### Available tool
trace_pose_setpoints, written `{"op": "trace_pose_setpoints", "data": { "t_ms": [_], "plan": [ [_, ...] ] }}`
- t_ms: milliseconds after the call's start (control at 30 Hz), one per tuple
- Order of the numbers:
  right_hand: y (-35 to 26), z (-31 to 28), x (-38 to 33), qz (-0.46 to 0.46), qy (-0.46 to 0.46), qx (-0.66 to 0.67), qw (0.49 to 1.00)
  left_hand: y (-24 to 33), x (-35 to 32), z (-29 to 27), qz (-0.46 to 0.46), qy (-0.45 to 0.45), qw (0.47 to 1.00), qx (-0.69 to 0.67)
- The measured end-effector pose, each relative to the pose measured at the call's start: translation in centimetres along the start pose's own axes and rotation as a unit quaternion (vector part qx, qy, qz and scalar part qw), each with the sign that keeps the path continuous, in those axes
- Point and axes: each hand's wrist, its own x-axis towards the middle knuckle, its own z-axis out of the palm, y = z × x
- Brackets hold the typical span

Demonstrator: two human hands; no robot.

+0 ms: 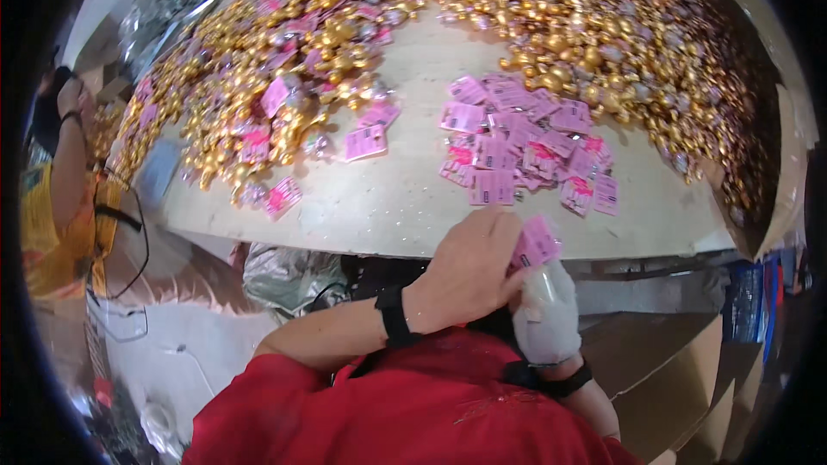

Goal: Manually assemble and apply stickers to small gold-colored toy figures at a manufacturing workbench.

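Just over the table's near edge, my two hands meet at a small pink printed card [536, 243]. My left hand [469, 269], bare with a black band at the wrist, has its fingers curled and its thumb against the card's lower left side. My right hand [547, 314] wears a white glove and is closed at the card's lower end; its fingertips are partly hidden. Something clear and shiny shows along the card's right edge. Ahead of my hands lies a loose pile of similar pink cards [508, 142], several with darker pink shapes and small silvery pieces.
Large heaps of shiny gold balls [594, 56] curve around the far side of the pale tabletop [413, 69], with pink cards mixed in at left. A cardboard box [663, 362] stands below at right. Another person's arm [71, 159] shows at far left.
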Motion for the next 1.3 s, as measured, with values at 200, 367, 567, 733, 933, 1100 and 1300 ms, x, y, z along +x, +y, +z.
{"op": "trace_pose_setpoints", "data": {
  "t_ms": [200,367,567,733,933,1100,1300],
  "plan": [
    [-0.1,1.0,0.4,0.186,0.120,0.272,0.937,0.8,-1.3,0.9,-0.071,-0.060,0.996,-0.017],
    [-1.5,-2.2,2.1,0.280,-0.044,0.317,0.905,-0.2,-0.8,-0.4,-0.114,-0.060,0.987,-0.092],
    [-0.3,-3.8,1.9,0.182,-0.245,0.126,0.944,-0.8,-0.2,0.2,-0.185,-0.204,0.908,-0.316],
    [0.3,-4.6,1.2,0.200,-0.269,0.120,0.935,-0.1,0.8,-0.4,-0.182,-0.289,0.920,-0.191],
    [1.3,-5.8,1.1,0.161,-0.248,0.085,0.951,-0.1,2.2,-1.8,-0.288,-0.378,0.832,-0.286],
    [1.2,-6.7,1.0,0.227,-0.231,0.125,0.938,-0.6,3.0,-0.5,-0.090,-0.393,0.904,-0.146],
    [0.6,-6.3,-0.2,-0.024,-0.057,-0.018,0.998,1.0,3.6,2.0,-0.095,-0.359,0.914,-0.164]
  ]
}}
